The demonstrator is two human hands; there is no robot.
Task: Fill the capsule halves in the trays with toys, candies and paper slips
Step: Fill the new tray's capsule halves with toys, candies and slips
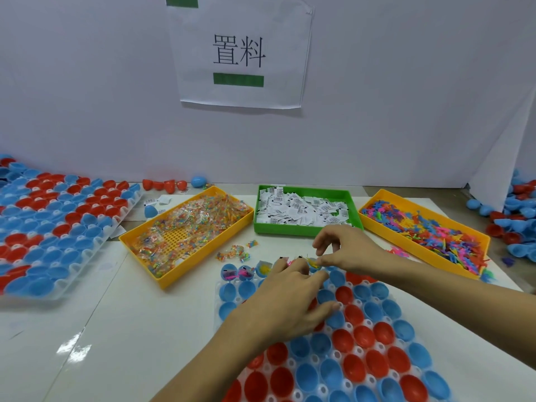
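Filling capsule halves at the far row of the near tray

Spreading across most of the view is the white table [116, 329], w/ a white partition wall [377, 97] behind it and a paper sign [240, 53] taped up at 12 o'clock. Near tray [319, 369], clear plastic, sits at 6 o'clock, packed w/ red and blue capsule halves [356, 338], most of them bare inside. A second tray [58, 227] of halves lies at 9 o'clock. Yellow bin [185, 230] of wrapped candies is approx. centre-left; green bin [304, 210] of paper slips just right of it at 12; another yellow bin [426, 233] of small coloured toys at 2 o'clock. Loose capsule halves [513, 216] are heaped at 3 o'clock.

Left hand [290, 303] lies over the near tray's far rows, fingers loosely extended, tips at the far row; grip spread, nothing visibly held. Right hand [345, 250] hovers over the tray's far edge, thumb and forefinger pinching a small item [314, 261] over a blue half; can't tell what it is. Filled halves [246, 272] at the far-left corner show slips and coloured bits. A few loose candies [235, 252] lie on the table btw. candy bin and tray.
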